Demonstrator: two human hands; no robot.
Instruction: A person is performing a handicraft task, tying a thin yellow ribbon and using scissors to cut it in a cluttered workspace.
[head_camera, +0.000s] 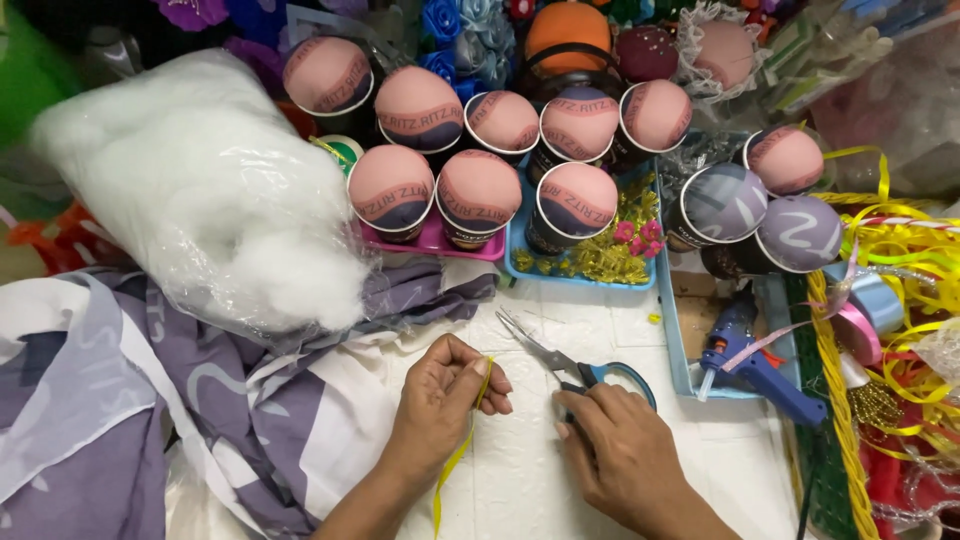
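Left hand pinches a thin, glossy yellow ribbon over the white worktop near its front edge; right hand closes on blue-handled steel scissors, blades open. The ribbon appears uncut. Along the far edge stand many finished cups capped with taut fabric domes; fluffy white stuffing lies bagged at the left.

— How many fabric-topped cups do we count?
— We count thirteen at twelve o'clock, plus one pair of scissors, one glue gun at three o'clock, one stuffing bag.
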